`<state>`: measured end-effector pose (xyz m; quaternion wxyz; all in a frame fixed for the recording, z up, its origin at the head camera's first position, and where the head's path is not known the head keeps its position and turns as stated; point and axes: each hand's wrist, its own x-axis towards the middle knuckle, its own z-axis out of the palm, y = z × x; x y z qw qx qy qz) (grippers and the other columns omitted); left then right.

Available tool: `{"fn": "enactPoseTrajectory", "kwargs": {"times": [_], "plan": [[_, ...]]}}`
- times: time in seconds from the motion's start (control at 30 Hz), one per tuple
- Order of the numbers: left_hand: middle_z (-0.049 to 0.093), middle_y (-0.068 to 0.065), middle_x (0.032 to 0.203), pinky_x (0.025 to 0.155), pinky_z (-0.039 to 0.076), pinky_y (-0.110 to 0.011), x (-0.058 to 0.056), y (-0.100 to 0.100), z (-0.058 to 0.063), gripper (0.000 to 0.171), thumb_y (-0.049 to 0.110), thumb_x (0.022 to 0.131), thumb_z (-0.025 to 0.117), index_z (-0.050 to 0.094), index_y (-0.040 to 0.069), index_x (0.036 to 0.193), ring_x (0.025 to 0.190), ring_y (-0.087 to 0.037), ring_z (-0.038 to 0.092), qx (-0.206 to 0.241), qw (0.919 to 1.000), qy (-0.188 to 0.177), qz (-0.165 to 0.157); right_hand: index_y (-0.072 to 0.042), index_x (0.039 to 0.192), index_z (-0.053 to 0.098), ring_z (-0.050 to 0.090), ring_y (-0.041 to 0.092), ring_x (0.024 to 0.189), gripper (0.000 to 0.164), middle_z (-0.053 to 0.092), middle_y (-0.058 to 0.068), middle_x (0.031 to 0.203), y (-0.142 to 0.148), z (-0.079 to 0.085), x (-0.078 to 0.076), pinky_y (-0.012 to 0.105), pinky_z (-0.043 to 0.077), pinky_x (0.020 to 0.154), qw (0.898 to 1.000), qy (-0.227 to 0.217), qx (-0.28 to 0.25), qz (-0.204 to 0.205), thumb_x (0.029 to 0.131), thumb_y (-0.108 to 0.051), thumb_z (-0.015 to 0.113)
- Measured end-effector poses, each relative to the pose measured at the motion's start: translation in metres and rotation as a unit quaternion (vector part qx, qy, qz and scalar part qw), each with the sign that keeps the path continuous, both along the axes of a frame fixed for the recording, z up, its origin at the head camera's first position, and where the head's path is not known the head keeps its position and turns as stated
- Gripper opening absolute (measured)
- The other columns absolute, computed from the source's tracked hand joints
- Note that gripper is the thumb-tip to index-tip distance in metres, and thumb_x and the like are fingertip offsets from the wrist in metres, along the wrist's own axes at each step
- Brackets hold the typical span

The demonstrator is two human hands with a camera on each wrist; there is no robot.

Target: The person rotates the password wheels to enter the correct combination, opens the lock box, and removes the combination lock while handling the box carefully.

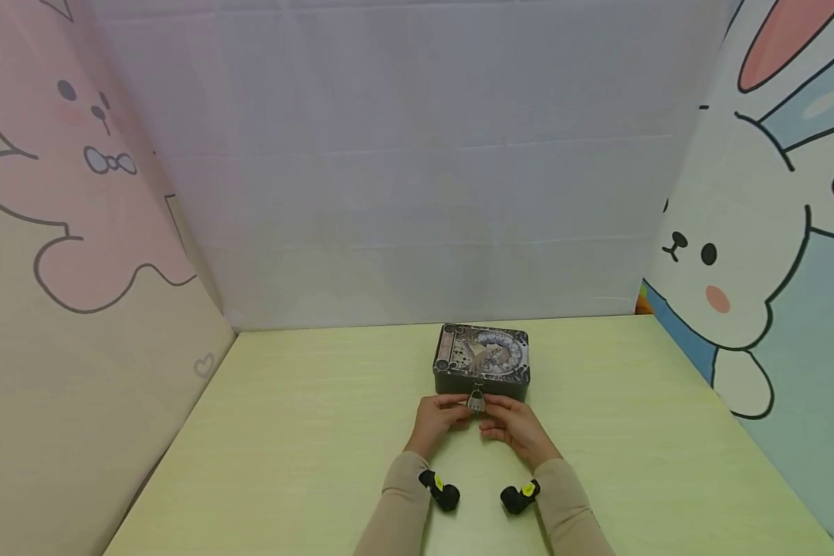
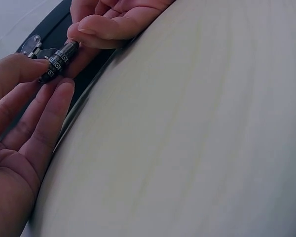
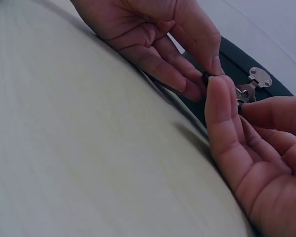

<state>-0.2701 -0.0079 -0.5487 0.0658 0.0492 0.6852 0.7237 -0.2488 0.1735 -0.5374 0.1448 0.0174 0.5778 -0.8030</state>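
Note:
A dark metal tin box (image 1: 483,354) with a printed lid sits near the table's back edge. From the metal hasp (image 3: 260,78) on its front hangs a small combination padlock (image 1: 476,401). Number dials show on the padlock (image 2: 58,61) in the left wrist view. My left hand (image 1: 436,422) pinches one end of the padlock with thumb and fingers. At the other end, the fingers of my right hand (image 1: 521,434) grip it. In the right wrist view, fingers hide most of the padlock.
The box stands on a pale yellow-green table (image 1: 306,448). Behind it hangs a white cloth backdrop (image 1: 417,193). Cartoon-printed panels rise at left and right. A small black device (image 1: 442,493) is worn at the left wrist, and another device (image 1: 519,497) at the right.

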Motion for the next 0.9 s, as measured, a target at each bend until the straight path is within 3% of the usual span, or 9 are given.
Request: {"fn": "enactPoseTrajectory", "kwargs": {"times": [0.27, 0.53, 0.9], "plan": [[0.073, -0.020, 0.089, 0.067, 0.062, -0.032, 0.0021, 0.0007, 0.0052, 0.024, -0.005, 0.084, 0.073, 0.071, -0.012, 0.107, 0.071, -0.020, 0.072, 0.007, 0.9999, -0.010, 0.009, 0.012, 0.148, 0.034, 0.067, 0.012, 0.075, 0.047, 0.067, 0.004, 0.098, 0.0058, 0.0013, -0.0008, 0.028, 0.061, 0.072, 0.999, -0.004, -0.046, 0.026, 0.104, 0.001, 0.047], [0.073, -0.021, 0.095, 0.069, 0.063, -0.034, 0.0047, 0.0007, 0.0052, 0.023, -0.004, 0.085, 0.074, 0.072, -0.012, 0.106, 0.079, -0.024, 0.073, 0.013, 0.9996, -0.013, 0.021, 0.010, 0.148, 0.035, 0.067, 0.013, 0.075, 0.048, 0.066, 0.007, 0.092, 0.0060, 0.0019, 0.0006, 0.028, 0.061, 0.073, 0.998, -0.012, -0.057, 0.022, 0.103, 0.002, 0.048], [0.071, -0.024, 0.102, 0.073, 0.062, -0.035, 0.0055, -0.0027, 0.0071, 0.023, 0.001, 0.092, 0.068, 0.070, -0.012, 0.110, 0.087, -0.027, 0.073, 0.031, 0.9994, -0.015, -0.007, 0.008, 0.144, 0.045, 0.067, 0.012, 0.074, 0.043, 0.066, 0.005, 0.089, 0.0042, -0.0012, 0.0013, 0.027, 0.061, 0.072, 0.999, -0.002, -0.042, 0.009, 0.102, 0.005, 0.049]]}}
